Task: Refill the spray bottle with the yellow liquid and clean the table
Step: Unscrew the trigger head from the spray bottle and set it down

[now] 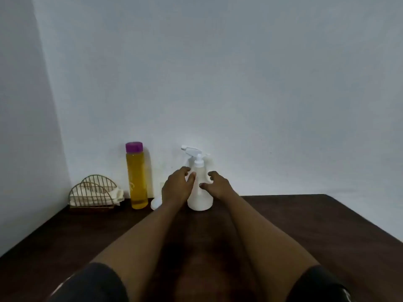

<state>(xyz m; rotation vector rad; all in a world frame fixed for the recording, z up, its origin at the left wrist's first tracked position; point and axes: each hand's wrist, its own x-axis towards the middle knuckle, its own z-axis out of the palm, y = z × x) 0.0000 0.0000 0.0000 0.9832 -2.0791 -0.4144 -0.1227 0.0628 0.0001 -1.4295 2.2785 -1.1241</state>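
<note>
A white spray bottle (199,192) with a white trigger head stands upright at the back of the dark wooden table (305,236), by the wall. My left hand (177,187) reaches to its left side, fingers spread and loosely bent, thumb near the bottle's shoulder. On the bottle's right side is my right hand (217,185), fingers spread, thumb pointing at the bottle's body. Neither hand clearly grips it. A tall clear bottle of yellow liquid (136,177) with a purple cap stands to the left.
A gold wire holder (92,196) with cream cloths sits in the back left corner. A small white round object (156,203) lies between the yellow bottle and my left wrist, partly hidden. White walls close the back and left.
</note>
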